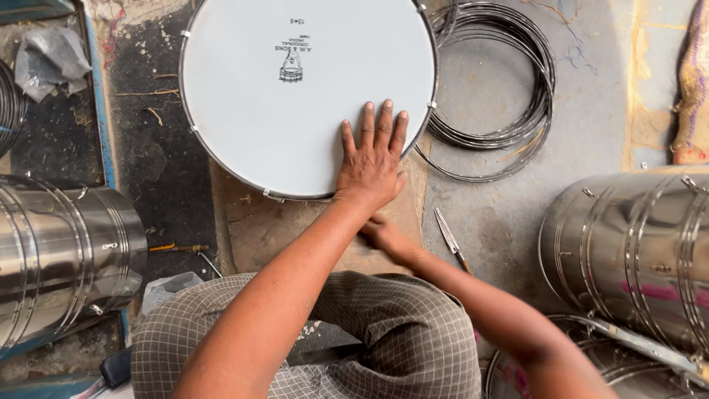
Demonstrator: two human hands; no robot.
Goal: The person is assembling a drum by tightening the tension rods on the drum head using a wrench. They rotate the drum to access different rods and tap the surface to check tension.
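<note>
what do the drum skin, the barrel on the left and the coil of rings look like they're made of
Drum skin, under the left hand: seemingly smooth white plastic film, matte and even, stretched flat within a thin metal rim.
Barrel: polished sheet metal, probably steel; it mirrors its surroundings and has ribbed bands.
Coil of rings: thin dark grey metal wire or hoop, with dull glints; exact metal unclear.

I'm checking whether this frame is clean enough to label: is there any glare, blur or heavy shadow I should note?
Head view: even, soft daylight and sharp focus throughout; the white drumhead is bright but not blown out; streaky reflections run along the steel drum shells; the left hand casts only a faint shadow; the right hand sits shaded beneath the left forearm.
</note>
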